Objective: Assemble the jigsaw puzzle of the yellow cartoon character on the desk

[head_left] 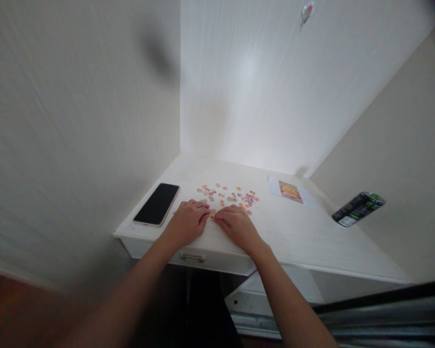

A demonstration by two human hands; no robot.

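Cut-off forearms [282,295] lead to fingers [221,215] partly hiding a puzzle piece [212,216].

A white bench [297,237] stands before a pale back wall [224,111], which carries a soft patch of light above it. A left wall [83,125] and a right wall [391,130] flank the bench. Under its top sits a drawer [223,263]; brown floor [14,307] shows below, to its left.

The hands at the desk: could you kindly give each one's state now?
Left hand: touching the yellow jigsaw piece; grip cannot be told.
Right hand: closed on the same piece.
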